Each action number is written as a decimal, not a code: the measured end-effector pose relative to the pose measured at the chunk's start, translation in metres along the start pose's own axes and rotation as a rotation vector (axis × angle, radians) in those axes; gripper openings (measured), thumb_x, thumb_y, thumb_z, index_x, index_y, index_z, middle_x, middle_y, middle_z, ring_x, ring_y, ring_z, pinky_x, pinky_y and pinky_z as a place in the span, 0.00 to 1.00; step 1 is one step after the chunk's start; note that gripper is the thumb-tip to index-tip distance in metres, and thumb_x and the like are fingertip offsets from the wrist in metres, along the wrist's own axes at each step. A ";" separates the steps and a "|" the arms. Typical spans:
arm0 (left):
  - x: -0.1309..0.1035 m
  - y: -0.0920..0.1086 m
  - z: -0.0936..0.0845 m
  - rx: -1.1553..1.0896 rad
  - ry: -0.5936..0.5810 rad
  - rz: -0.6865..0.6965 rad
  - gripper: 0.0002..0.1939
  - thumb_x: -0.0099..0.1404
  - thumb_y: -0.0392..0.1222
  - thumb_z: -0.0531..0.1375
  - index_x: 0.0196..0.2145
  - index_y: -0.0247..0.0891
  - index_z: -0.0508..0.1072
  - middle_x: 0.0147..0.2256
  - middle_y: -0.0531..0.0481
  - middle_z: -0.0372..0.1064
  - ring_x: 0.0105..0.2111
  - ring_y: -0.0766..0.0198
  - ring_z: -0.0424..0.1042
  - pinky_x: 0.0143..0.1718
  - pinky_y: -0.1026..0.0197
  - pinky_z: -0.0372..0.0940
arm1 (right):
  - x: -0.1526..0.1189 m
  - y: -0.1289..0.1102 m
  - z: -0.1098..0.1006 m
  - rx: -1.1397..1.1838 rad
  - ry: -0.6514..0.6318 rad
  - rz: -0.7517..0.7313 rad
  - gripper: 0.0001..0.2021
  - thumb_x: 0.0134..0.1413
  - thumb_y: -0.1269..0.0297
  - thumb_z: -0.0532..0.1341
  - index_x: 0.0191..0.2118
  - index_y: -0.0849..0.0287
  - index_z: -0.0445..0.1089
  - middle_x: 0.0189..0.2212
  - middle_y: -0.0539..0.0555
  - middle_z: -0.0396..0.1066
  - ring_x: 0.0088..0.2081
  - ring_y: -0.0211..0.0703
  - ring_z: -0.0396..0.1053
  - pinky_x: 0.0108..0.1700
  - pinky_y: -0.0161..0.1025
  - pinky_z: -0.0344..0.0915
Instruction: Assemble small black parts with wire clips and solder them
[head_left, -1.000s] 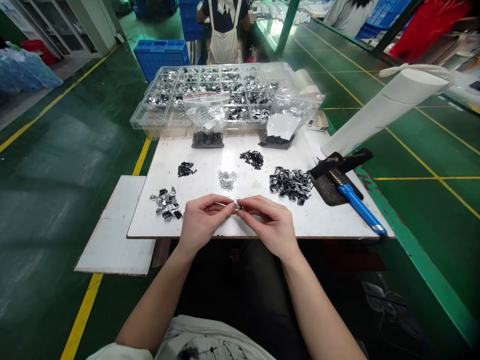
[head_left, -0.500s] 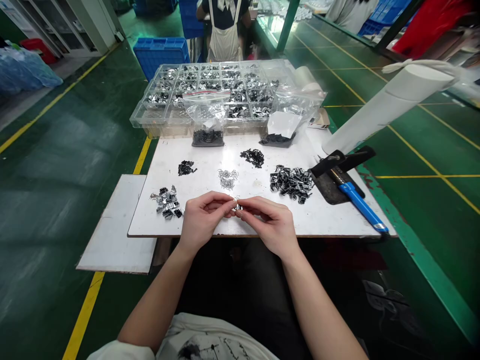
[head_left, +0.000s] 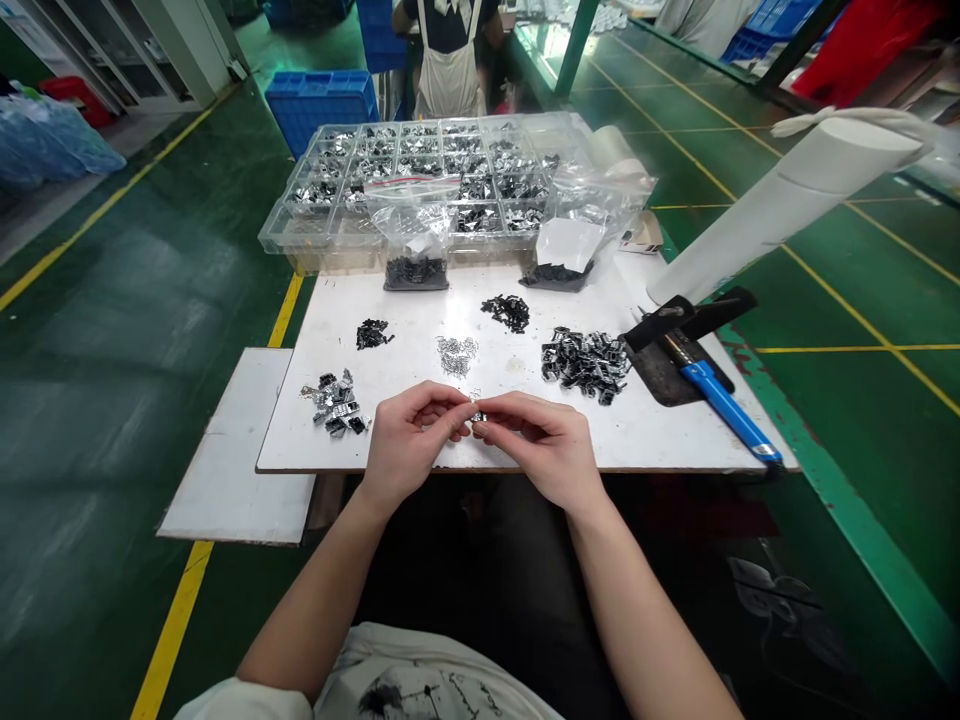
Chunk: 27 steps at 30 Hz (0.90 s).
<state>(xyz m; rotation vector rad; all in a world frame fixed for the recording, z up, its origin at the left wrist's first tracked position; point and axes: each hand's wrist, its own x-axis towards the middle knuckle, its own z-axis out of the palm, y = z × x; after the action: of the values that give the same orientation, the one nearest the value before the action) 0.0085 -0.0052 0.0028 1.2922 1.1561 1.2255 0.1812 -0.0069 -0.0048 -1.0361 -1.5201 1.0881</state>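
Note:
My left hand [head_left: 411, 432] and my right hand [head_left: 546, 440] meet over the front of the white tabletop [head_left: 420, 373]. Both pinch a small shiny metal piece [head_left: 478, 413] between thumbs and fingertips; its details are partly hidden. Just beyond the fingers lies a pile of thin silvery parts [head_left: 457, 355]. Small black parts form one pile [head_left: 373, 334] at the back left and another [head_left: 506, 313] behind the silvery one. Mixed metal and black pieces [head_left: 336, 404] rest left of my left hand. A larger heap of black, shiny pieces [head_left: 585, 363] sits beyond my right hand.
A clear compartment box [head_left: 315, 235] spans the table's back, with two plastic bags of black parts [head_left: 417, 270] [head_left: 556, 275] before it. At right are a blue-handled tool [head_left: 731, 412], its black stand [head_left: 690, 378] and a white tube [head_left: 787, 210]. A person in an apron [head_left: 450, 70] is beyond.
The hands stay pinched together on the small piece and have shifted very slightly to the right. The piles look unchanged, and the camera view has moved a little.

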 end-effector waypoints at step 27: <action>-0.002 0.001 0.002 0.220 -0.024 0.222 0.06 0.67 0.42 0.64 0.34 0.39 0.75 0.32 0.52 0.74 0.32 0.66 0.74 0.33 0.66 0.71 | 0.001 0.000 -0.001 0.217 -0.011 0.104 0.08 0.51 0.63 0.72 0.39 0.54 0.81 0.34 0.52 0.79 0.32 0.41 0.77 0.36 0.38 0.79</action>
<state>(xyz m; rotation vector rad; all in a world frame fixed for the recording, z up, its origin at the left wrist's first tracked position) 0.0101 -0.0070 0.0040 1.6311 1.1784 1.2632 0.1821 -0.0060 -0.0045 -0.9681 -1.3349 1.3023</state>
